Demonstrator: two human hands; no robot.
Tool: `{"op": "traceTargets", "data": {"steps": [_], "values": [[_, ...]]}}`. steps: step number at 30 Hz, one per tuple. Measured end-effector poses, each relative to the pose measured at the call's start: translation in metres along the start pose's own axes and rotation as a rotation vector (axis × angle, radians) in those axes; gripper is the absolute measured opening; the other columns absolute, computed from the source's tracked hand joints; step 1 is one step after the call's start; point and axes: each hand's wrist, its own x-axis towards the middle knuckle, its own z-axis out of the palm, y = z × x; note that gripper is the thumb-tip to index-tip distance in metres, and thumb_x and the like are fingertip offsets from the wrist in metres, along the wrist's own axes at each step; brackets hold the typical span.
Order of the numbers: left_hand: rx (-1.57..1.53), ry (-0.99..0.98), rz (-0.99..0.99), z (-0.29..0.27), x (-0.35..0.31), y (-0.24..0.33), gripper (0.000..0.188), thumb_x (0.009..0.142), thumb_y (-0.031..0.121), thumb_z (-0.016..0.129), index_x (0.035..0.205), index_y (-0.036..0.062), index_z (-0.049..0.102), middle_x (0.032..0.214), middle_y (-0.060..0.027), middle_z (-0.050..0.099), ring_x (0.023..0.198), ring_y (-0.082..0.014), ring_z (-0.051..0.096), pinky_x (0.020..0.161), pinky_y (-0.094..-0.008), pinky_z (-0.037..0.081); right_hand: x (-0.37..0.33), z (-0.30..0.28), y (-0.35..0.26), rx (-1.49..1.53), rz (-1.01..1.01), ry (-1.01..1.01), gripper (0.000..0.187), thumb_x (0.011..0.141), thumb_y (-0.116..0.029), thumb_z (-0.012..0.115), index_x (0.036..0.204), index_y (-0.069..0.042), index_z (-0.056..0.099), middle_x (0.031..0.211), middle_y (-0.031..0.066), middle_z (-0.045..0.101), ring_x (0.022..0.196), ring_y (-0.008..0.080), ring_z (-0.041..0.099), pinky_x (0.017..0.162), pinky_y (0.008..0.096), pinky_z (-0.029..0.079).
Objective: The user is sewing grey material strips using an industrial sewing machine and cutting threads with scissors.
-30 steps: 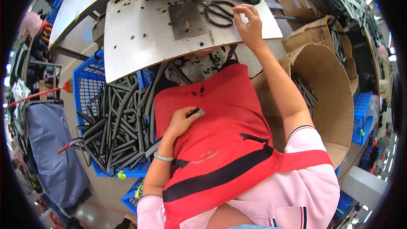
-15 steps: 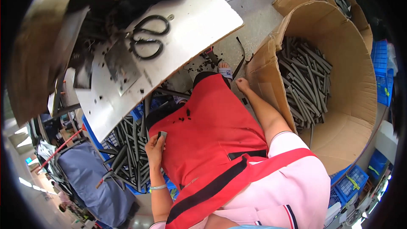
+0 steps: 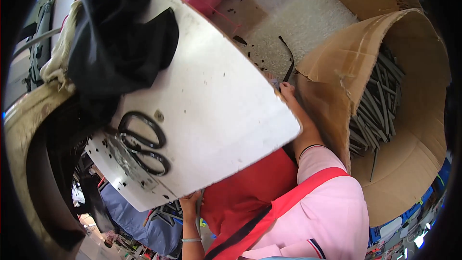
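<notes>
My left hand (image 3: 191,199) is by the near edge of the white tabletop (image 3: 226,130), which hides part of its fingers. They are closed around a grey strip (image 3: 200,204) that hangs beside the red apron (image 3: 245,188). Beyond the table's right corner, my right arm reaches down toward the floor. My right hand (image 3: 287,89) is small in view there, its fingers curled near a sandalled foot; whatever it may hold cannot be made out. Large black-handled scissors (image 3: 159,137) lie on the tabletop, their blades over dark scraps.
A big cardboard box (image 3: 332,74) holding many grey strips (image 3: 378,106) stands at the right. Black cloth (image 3: 120,33) lies on the table's far left. Grey strips (image 3: 168,213) show below the table. A black strip (image 3: 288,58) and scraps lie on the floor.
My view has shifted, so the tabletop now covers much of the apron and the strips below. My left hand is now partly under the table edge; my right arm still reaches down.
</notes>
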Motion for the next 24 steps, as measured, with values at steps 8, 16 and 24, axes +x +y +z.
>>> {"op": "traceTargets", "data": {"steps": [8, 16, 24], "values": [[0.041, -0.009, -0.150, -0.021, 0.029, -0.023, 0.018, 0.088, 0.014, 0.068, 0.095, -0.0022, 0.065, 0.070, -0.0120, 0.066, 0.054, -0.0190, 0.063, 0.045, -0.0272, 0.050, 0.055, -0.035, -0.008, 0.038, 0.090, -0.076, 0.046, 0.086, -0.040, 0.063, 0.124, -0.016, 0.064, 0.132, 0.0146, 0.055, 0.124, 0.0301, 0.051, 0.105, 0.0394, 0.040], [-0.053, -0.038, -0.141, -0.025, 0.028, -0.020, 0.018, 0.088, 0.014, 0.067, 0.095, -0.0024, 0.064, 0.070, -0.0131, 0.066, 0.054, -0.0202, 0.063, 0.046, -0.0276, 0.051, 0.038, -0.016, -0.043, 0.939, 0.269, -0.147, 0.032, 0.102, -0.022, 0.044, 0.116, -0.004, 0.066, 0.101, 0.0068, 0.066, 0.079, 0.0145, 0.061, 0.063, 0.0249, 0.050], [0.026, -0.129, -0.021, 0.020, 0.004, 0.033, 0.017, 0.089, 0.014, 0.067, 0.094, -0.0024, 0.069, 0.070, -0.0104, 0.067, 0.053, -0.0161, 0.062, 0.048, -0.0257, 0.050, -0.025, -0.070, -0.085, 0.823, -0.410, -0.021, 0.021, 0.091, -0.008, 0.062, 0.111, -0.006, 0.069, 0.095, 0.0005, 0.068, 0.081, 0.0097, 0.060, 0.074, 0.0245, 0.048]]}}
